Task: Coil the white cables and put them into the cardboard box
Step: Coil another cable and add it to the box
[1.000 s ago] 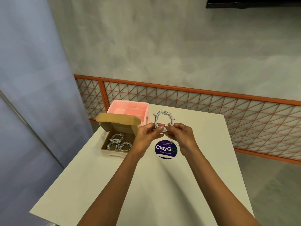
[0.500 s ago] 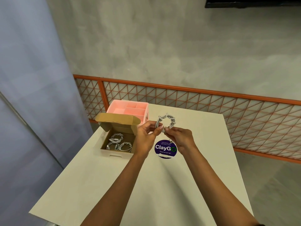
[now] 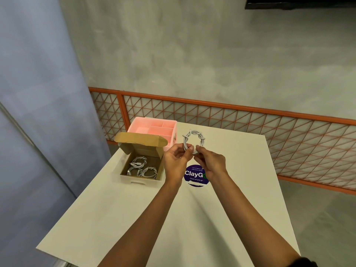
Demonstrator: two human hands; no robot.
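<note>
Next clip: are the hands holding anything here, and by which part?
Yes. Both the left hand and the right hand pinch a coiled white cable at the bottom of its loop, holding it upright above the table.

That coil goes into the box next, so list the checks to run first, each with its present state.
1. Winding: white cable coil forms a ring, ok.
2. Grip: left hand and right hand pinch its lower edge, ok.
3. Loose end: cannot tell, hidden in the grip.
4. Lid: brown cardboard box stands open, ok.
5. Room: bare floor beside the coiled white cables inside, ok.
6. Path: pink plastic divided tray sits behind the box, aside, ok.
</note>
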